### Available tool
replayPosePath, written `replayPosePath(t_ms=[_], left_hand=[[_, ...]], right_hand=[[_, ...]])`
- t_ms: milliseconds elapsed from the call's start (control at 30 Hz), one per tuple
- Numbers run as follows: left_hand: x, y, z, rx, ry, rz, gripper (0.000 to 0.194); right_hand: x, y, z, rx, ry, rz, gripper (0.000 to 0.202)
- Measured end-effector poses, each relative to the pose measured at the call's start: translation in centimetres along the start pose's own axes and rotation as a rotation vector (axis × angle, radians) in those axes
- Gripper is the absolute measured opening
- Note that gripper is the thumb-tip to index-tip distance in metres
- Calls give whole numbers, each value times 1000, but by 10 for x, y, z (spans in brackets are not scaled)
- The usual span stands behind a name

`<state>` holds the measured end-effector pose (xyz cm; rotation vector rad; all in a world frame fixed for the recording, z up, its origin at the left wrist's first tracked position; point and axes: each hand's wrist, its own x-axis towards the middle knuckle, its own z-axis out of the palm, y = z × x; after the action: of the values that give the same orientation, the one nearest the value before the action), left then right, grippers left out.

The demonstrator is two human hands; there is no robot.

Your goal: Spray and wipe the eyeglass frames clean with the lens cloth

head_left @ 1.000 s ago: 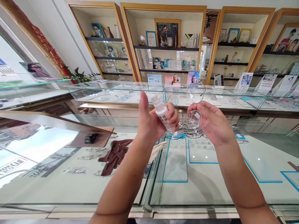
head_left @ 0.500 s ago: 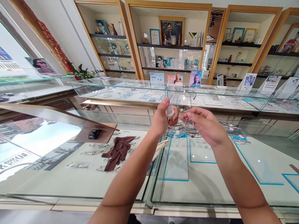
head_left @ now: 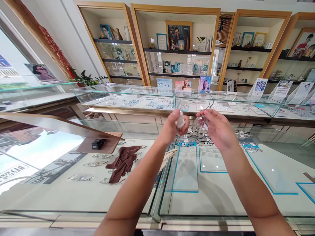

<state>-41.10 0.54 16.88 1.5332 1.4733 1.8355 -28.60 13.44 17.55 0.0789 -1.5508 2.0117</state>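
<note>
My left hand [head_left: 170, 126] is closed around a small spray bottle [head_left: 180, 120] with a white top; its lower part is hidden by my fingers. Just to the right, my right hand [head_left: 219, 126] pinches a pair of thin-rimmed eyeglasses [head_left: 201, 123] near the middle. One lens stands above my fingers and the other hangs below them, so the glasses are turned on end. Both hands are raised over the glass counter, with a gap between the bottle and the lenses.
Below lies a glass display counter [head_left: 183, 203] with several eyeglasses and blue-edged panels. A brown cloth [head_left: 124, 163] rests at left, near a mirror [head_left: 44, 144] on a wooden stand. Another display case [head_left: 123, 113] and wooden shelves [head_left: 178, 50] stand behind.
My right hand has shifted the eyeglasses slightly to the right and turned them, widening the gap to the bottle. My left hand still grips the bottle, now tilted differently.
</note>
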Motion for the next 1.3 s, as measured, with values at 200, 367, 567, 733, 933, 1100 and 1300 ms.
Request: replayPosePath(t_ms=[200, 367, 567, 733, 933, 1100, 1300], left_hand=[[1, -11, 11, 79, -30, -41, 79], [12, -13, -3, -241, 174, -64, 78], [27, -69, -49, 169, 503, -171, 44], [20, -133, -86, 433, 656, -412, 7], [5, -180, -113, 561, 613, -730, 27], [0, -192, -120, 608, 512, -825, 38], [-2, -188, -116, 654, 488, -799, 35]], right_hand=[[1, 1, 1, -25, 9, 3, 21], [4, 0, -4, -1, 43, -37, 23], [4, -4, -6, 9, 42, -58, 23], [2, -7, -5, -41, 41, -63, 22], [1, -8, -3, -73, 35, -61, 23], [0, -10, -2, -58, 17, -59, 22], [-1, -13, 0, -64, 17, -62, 22]])
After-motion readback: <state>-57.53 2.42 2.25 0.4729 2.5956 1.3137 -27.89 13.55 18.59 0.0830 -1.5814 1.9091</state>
